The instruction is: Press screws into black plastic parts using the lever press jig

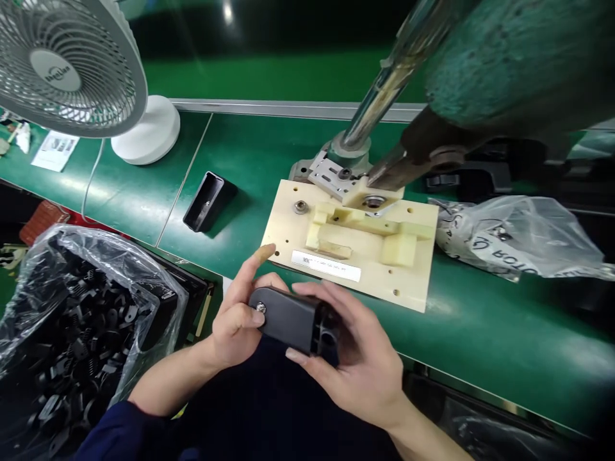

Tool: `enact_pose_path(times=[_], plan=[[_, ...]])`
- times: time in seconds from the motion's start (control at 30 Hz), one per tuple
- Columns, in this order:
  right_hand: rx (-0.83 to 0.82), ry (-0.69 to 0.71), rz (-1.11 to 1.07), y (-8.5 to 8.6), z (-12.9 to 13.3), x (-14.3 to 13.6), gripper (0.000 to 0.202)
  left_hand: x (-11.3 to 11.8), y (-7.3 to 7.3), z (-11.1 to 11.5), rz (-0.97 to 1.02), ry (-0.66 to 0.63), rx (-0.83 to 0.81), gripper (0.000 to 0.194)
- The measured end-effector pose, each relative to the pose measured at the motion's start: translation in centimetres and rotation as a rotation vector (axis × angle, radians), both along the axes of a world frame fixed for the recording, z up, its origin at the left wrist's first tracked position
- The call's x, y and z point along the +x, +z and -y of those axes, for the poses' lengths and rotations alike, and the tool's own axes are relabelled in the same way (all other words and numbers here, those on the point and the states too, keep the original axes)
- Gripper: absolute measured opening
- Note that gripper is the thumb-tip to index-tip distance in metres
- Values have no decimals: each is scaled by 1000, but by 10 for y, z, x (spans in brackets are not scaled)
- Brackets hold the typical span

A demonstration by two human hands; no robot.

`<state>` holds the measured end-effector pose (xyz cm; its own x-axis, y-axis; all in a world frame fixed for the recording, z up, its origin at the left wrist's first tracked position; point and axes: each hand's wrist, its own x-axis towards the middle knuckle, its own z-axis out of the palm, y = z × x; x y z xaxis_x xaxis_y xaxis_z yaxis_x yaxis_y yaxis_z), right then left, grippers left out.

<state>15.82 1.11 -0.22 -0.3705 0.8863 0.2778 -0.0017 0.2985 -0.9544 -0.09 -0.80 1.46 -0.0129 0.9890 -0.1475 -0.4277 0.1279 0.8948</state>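
Observation:
A black plastic housing (286, 320) is held between both hands in front of the body, near the table's front edge. My left hand (240, 320) grips its left end, the thumb beside a round metal screw or pin (261, 307) and the index finger stretched out. Around the open right end, where inner ribs show, my right hand (360, 352) is wrapped with the thumb below and fingers above. Just beyond the hands lies a cream fixture plate (408, 288) with raised blocks and a white label (325, 265).
A press (379, 83) stands over the fixture plate. One black open box (209, 202) rests on the green table (245, 147). At the left are a white fan (144, 131) and a plastic-lined bin of black parts (81, 346). A plastic bag (519, 234) lies at the right.

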Motion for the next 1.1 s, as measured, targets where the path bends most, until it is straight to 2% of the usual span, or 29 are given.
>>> enact_pose_path(times=[0.1,0.2,0.3,0.4,0.47,0.5,0.57,0.6,0.67,0.73,0.8,0.93,1.03,1.1], plan=[[-448,-41,-252,1,5,-13,57,3,-7,2,-449,109,305,68],[-857,31,-490,4,10,-23,41,6,-14,1,-807,181,642,74],[-1023,133,-663,7,13,-25,29,6,-13,-2,-1013,118,917,80],[-1008,107,-753,11,11,-19,28,-6,-4,-8,-1170,20,1052,75],[-966,72,-765,14,7,-12,31,-25,3,-18,-1234,86,1012,70],[-944,66,-768,16,5,-7,31,-38,4,-25,-1276,181,956,67],[-904,82,-768,18,2,1,29,-67,4,-45,-1372,401,773,67],[-892,94,-771,18,1,5,28,-81,3,-57,-1432,481,624,69],[-885,125,-799,17,0,10,29,-104,-1,-80,-1460,463,270,78],[-887,164,-851,13,2,13,31,-120,-3,-99,-1357,348,-36,78],[-890,210,-891,8,4,15,32,-127,-3,-109,-1206,261,-206,66],[-906,238,-910,3,7,18,36,-128,1,-111,-992,206,-264,48],[-929,202,-885,3,6,20,43,-128,-1,-103,-815,182,-245,45],[-925,195,-863,3,5,21,46,-130,-5,-92,-694,153,-196,51]])
